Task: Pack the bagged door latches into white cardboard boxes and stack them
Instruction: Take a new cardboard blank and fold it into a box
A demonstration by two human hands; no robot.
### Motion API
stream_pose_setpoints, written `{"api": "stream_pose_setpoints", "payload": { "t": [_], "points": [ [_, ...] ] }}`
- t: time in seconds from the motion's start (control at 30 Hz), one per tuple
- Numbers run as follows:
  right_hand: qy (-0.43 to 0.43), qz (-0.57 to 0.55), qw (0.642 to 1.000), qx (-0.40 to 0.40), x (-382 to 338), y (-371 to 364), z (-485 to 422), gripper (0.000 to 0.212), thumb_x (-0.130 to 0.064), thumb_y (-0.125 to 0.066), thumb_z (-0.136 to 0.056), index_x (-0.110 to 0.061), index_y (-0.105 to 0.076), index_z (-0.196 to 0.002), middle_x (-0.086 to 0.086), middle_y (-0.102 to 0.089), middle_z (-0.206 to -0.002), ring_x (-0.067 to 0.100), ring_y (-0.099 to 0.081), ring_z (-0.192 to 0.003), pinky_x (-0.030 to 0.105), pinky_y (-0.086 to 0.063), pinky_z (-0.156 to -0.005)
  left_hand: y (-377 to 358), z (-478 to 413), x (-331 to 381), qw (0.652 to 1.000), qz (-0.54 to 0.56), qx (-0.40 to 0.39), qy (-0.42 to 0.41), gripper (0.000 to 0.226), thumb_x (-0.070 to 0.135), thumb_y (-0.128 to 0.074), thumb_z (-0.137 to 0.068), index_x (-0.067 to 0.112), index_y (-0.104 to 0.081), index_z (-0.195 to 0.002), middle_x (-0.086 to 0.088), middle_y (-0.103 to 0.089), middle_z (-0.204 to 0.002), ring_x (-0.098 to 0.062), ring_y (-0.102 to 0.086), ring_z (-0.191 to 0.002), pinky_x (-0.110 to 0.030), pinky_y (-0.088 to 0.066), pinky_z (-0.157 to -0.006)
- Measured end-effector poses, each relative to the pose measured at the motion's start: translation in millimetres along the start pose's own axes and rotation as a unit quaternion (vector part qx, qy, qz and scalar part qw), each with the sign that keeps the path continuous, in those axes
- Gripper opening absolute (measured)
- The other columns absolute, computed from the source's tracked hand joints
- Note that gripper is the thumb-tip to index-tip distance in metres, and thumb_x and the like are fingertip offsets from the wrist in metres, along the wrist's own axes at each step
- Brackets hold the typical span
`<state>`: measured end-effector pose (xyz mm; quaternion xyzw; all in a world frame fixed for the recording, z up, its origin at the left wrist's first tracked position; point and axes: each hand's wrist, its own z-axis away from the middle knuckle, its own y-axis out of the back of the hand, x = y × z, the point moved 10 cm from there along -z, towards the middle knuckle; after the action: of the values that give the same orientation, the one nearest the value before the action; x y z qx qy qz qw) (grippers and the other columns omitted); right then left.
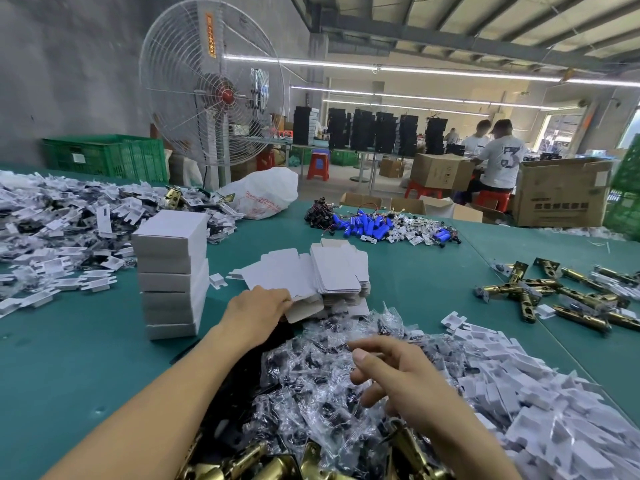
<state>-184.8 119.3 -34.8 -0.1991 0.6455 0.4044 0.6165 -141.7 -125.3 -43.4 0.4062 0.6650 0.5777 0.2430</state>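
Grip of left hand (257, 307) pinching flat box blank (306, 309); right hand (398, 374) loosely spread above bagged latches (304, 396)

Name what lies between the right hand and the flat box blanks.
Head view: a heap of small clear bags with dark parts fills the stretch from right hand to flat box blanks.

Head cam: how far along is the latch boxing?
Done: a stack of closed white cardboard boxes stands on the green table. In hand: the left hand grips a flat white cardboard blank from the pile of blanks; the right hand hovers empty over the heap of clear plastic bags. Left: that heap, that pile, and loose brass latches.
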Motion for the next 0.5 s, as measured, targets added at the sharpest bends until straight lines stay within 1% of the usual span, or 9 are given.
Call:
{"api": "stream_pose_setpoints", "payload": {
  "t": [0.1, 0.17, 0.2, 0.27, 0.33, 0.37, 0.43, 0.47, 0.5],
  "points": [
    [0.001, 0.008, 1.000, 0.002, 1, -3, -2, 0.014, -0.036, -0.058, -0.097, -0.028, -0.067, -0.104, 0.000, -0.072, -0.085, 0.009, -0.067, -0.061, 0.015, -0.044, -0.050, 37, 16, 19, 0.988, -0.089, 0.124, -0.021, 0.014, 0.019, -0.042, -0.107, 0.017, -0.056, -0.110, -0.003, -0.066, -0.090, -0.029, -0.064, -0.076, -0.040, -0.056, -0.067],
    [0.002, -0.008, 1.000, 0.013, 0, -3, -3, 0.029, -0.048, -0.056, -0.092, -0.024, -0.067, -0.103, 0.001, -0.071, -0.084, 0.010, -0.066, -0.062, 0.020, -0.045, -0.052, 70, 39, 43, 0.968, -0.054, 0.235, -0.073, 0.008, 0.011, -0.056, -0.102, 0.011, -0.064, -0.103, -0.003, -0.069, -0.081, -0.025, -0.067, -0.065, -0.036, -0.057, -0.054],
    [-0.003, -0.029, 0.999, 0.019, -1, -3, -3, 0.040, -0.055, -0.054, -0.087, -0.021, -0.067, -0.103, 0.003, -0.071, -0.085, 0.011, -0.066, -0.062, 0.022, -0.047, -0.053, 87, 54, 58, 0.949, -0.023, 0.289, -0.123, 0.003, 0.008, -0.065, -0.097, 0.008, -0.067, -0.095, -0.005, -0.069, -0.076, -0.024, -0.066, -0.059, -0.035, -0.056, -0.047],
    [-0.029, -0.091, 0.995, 0.022, -1, -6, -4, 0.056, -0.066, -0.049, -0.075, -0.021, -0.065, -0.104, 0.010, -0.073, -0.090, 0.016, -0.068, -0.064, 0.025, -0.051, -0.054, 109, 92, 91, 0.895, 0.014, 0.377, -0.237, 0.010, 0.000, -0.072, -0.088, 0.006, -0.068, -0.082, -0.006, -0.068, -0.070, -0.022, -0.064, -0.056, -0.033, -0.052, -0.040],
    [-0.064, -0.180, 0.981, 0.019, 1, -10, -3, 0.059, -0.070, -0.047, -0.077, -0.019, -0.064, -0.102, 0.014, -0.075, -0.088, 0.024, -0.071, -0.067, 0.031, -0.056, -0.056, 118, 126, 120, 0.859, 0.029, 0.398, -0.322, 0.013, -0.001, -0.069, -0.087, 0.009, -0.067, -0.079, -0.002, -0.066, -0.072, -0.021, -0.063, -0.060, -0.033, -0.052, -0.042],
    [-0.071, -0.222, 0.972, 0.016, 1, -12, -2, 0.057, -0.067, -0.049, -0.084, -0.014, -0.065, -0.100, 0.014, -0.075, -0.084, 0.027, -0.072, -0.067, 0.034, -0.058, -0.057, 120, 139, 130, 0.848, 0.037, 0.396, -0.351, 0.012, 0.002, -0.067, -0.088, 0.011, -0.066, -0.079, -0.001, -0.066, -0.073, -0.020, -0.063, -0.063, -0.033, -0.052, -0.044],
    [-0.050, -0.268, 0.962, 0.028, -4, -8, -2, 0.037, -0.042, -0.056, -0.095, -0.008, -0.069, -0.088, 0.015, -0.070, -0.072, 0.026, -0.069, -0.061, 0.037, -0.059, -0.057, 119, 157, 146, 0.837, 0.041, 0.378, -0.393, 0.015, 0.010, -0.062, -0.095, 0.013, -0.068, -0.081, 0.001, -0.066, -0.075, -0.019, -0.064, -0.065, -0.034, -0.051, -0.046],
    [-0.033, -0.274, 0.960, 0.049, -6, -2, -1, 0.026, -0.024, -0.056, -0.095, -0.009, -0.070, -0.080, 0.012, -0.067, -0.066, 0.022, -0.066, -0.055, 0.036, -0.057, -0.053, 117, 161, 152, 0.842, 0.043, 0.358, -0.401, 0.019, 0.016, -0.060, -0.098, 0.014, -0.069, -0.081, 0.002, -0.068, -0.076, -0.018, -0.065, -0.066, -0.034, -0.051, -0.048],
    [-0.018, -0.273, 0.959, 0.075, -6, 5, -1, 0.023, -0.010, -0.054, -0.092, -0.010, -0.070, -0.075, 0.010, -0.065, -0.062, 0.019, -0.063, -0.051, 0.034, -0.054, -0.048, 116, 160, 154, 0.857, 0.056, 0.331, -0.390, 0.026, 0.025, -0.058, -0.100, 0.015, -0.071, -0.079, 0.003, -0.069, -0.076, -0.018, -0.066, -0.067, -0.034, -0.052, -0.050]
  ]
}}
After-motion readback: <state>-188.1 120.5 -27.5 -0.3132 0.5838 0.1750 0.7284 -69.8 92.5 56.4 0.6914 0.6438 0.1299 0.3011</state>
